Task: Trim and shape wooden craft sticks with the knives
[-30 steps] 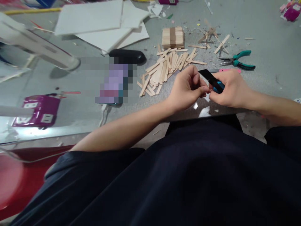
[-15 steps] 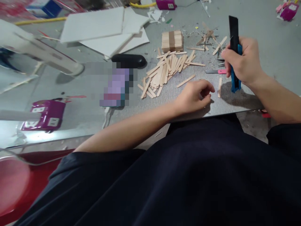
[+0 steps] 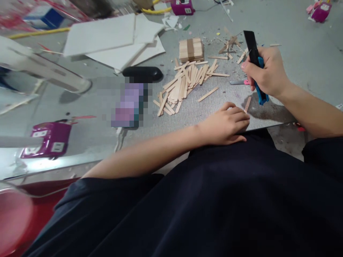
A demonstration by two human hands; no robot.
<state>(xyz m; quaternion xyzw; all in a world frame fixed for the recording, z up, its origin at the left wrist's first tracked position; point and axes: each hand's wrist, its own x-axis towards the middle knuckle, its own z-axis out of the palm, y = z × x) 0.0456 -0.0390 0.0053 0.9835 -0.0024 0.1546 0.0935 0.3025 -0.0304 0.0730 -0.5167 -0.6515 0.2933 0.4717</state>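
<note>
At the table's front edge lies my left hand [image 3: 227, 123], fingers stretched forward and thumb apart below them. Its fingertips meet or cover the near end of a single wooden craft stick [image 3: 248, 104], which lies tilted; whether they press on it is hard to see. My right hand [image 3: 268, 71] is wrapped round a black and blue utility knife [image 3: 251, 44], held slanted just right of that stick, black end up. Behind the right fingers a pink craft knife [image 3: 238, 82] lies partly hidden.
A heap of loose craft sticks [image 3: 187, 82] lies left of my hands, with a banded bundle [image 3: 184, 50] behind. Farther left are a black case [image 3: 143, 74], a blurred phone [image 3: 127, 105], white boards [image 3: 102, 34], a glue gun [image 3: 59, 73] and a purple box [image 3: 61, 134].
My left hand has moved down toward the table edge and its curled fingers have stretched out. The single stick has turned to a slant. My right hand has shifted left, tilting the knife.
</note>
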